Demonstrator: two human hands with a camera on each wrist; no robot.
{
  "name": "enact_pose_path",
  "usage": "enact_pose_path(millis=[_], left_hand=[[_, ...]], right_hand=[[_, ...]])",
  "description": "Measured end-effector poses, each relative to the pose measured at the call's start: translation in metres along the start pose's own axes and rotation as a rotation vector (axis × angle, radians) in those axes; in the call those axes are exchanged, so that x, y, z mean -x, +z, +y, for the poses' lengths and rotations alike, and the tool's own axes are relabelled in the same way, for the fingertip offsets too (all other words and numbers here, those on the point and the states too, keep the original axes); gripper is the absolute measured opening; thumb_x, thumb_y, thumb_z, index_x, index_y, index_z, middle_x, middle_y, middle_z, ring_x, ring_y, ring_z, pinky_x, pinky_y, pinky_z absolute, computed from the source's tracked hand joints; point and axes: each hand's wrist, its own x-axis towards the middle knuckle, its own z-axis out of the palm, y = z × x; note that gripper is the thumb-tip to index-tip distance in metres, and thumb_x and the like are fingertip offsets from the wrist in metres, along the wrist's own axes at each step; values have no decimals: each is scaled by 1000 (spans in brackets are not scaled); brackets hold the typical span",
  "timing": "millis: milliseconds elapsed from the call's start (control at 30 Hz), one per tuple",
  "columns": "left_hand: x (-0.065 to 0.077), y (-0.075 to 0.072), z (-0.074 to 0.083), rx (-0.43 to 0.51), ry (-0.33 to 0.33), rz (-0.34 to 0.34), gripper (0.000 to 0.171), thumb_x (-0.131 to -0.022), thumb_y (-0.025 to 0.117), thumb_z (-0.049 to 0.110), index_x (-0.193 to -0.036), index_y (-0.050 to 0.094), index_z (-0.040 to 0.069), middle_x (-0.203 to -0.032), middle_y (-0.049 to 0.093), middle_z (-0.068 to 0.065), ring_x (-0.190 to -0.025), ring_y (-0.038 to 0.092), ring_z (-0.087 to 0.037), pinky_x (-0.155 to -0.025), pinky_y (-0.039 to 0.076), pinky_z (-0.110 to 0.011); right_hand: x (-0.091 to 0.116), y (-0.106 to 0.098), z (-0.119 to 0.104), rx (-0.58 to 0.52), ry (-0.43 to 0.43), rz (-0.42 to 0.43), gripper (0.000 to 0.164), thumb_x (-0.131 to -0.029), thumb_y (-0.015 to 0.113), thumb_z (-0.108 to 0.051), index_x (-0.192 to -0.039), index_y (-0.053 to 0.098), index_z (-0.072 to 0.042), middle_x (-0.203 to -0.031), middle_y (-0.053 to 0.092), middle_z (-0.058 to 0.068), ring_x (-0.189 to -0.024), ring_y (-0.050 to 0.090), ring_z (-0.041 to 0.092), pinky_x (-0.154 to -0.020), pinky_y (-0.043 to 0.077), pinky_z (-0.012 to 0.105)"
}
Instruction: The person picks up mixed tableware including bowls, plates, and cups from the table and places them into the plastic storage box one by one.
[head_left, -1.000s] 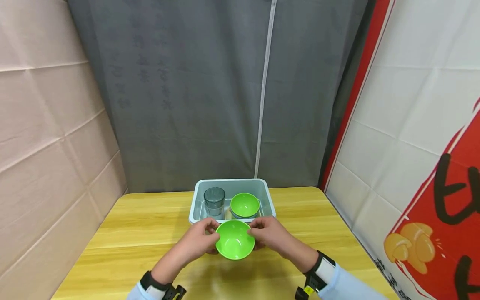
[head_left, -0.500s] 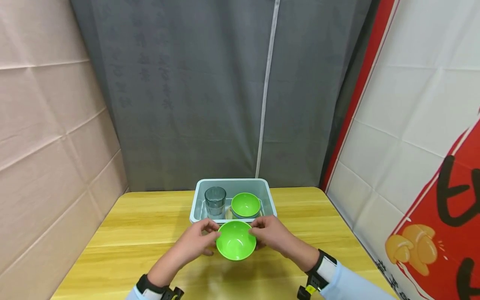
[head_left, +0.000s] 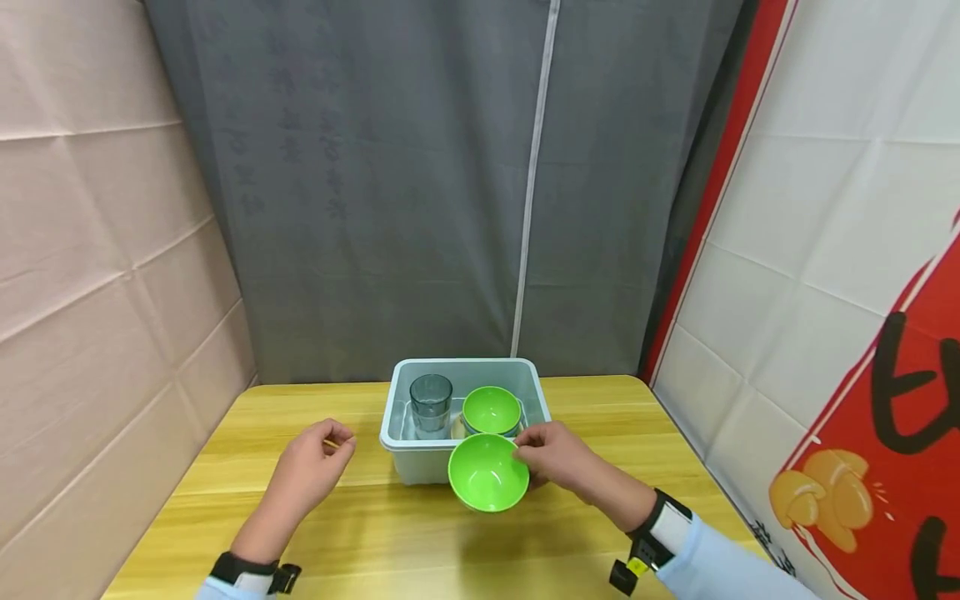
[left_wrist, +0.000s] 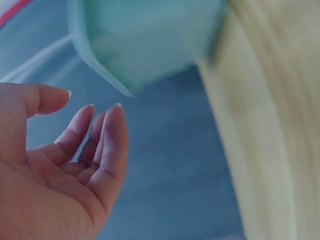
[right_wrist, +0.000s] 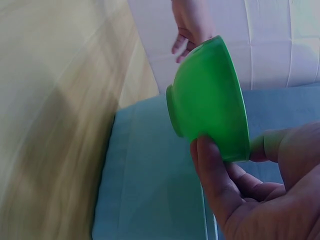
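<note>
A green bowl (head_left: 488, 473) is held up in front of the basin, tilted so its inside faces the head camera. My right hand (head_left: 558, 457) pinches its right rim, thumb inside and fingers beneath, as the right wrist view shows on the bowl (right_wrist: 207, 95). My left hand (head_left: 311, 468) hovers left of the basin, fingers loosely bent, holding nothing; in the left wrist view the left hand (left_wrist: 65, 165) has a gap between thumb and fingertips. Inside the pale blue-grey basin (head_left: 420, 462) sit a second green bowl (head_left: 491, 408), on top of another dish, and a dark clear glass (head_left: 431, 400).
The basin stands near the back of a wooden table (head_left: 300, 408). Behind the table hangs a grey curtain (head_left: 375, 208). Pale cloth (head_left: 112, 292) covers the left side, and a white and red printed sheet (head_left: 825, 333) the right.
My left hand has let go of the green bowl and moved left, away from it. My right hand has carried the bowl slightly to the right and up.
</note>
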Motion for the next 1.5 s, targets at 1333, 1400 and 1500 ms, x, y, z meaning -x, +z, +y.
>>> enact_pose_path(millis=[1333,1400,1500], left_hand=[[-1,3,-102,-185,5,-235,61,-108,72,31,-148,58,-13,-150,54,-40,-141,49,-62,-114,44,-73],[0,2,-101,-191,4,-228,61,-108,72,30,-148,57,-13,-150,54,-40,-141,49,-62,-114,43,-73],[4,0,-101,-191,2,-219,61,-108,71,30,-148,57,-14,-150,54,-41,-141,48,-63,-115,42,-73]], right_hand=[[-142,-77,-45,457,-6,-128,12,-106,72,-7,-111,80,0,-99,77,10,-75,72,18,-75,68,39],[-150,-76,-44,496,-10,-144,10,-106,73,-6,-108,81,0,-98,78,10,-75,74,19,-75,68,39],[-159,-76,-40,571,-14,-159,8,-106,74,-6,-104,81,-1,-99,78,7,-76,76,22,-75,67,38]])
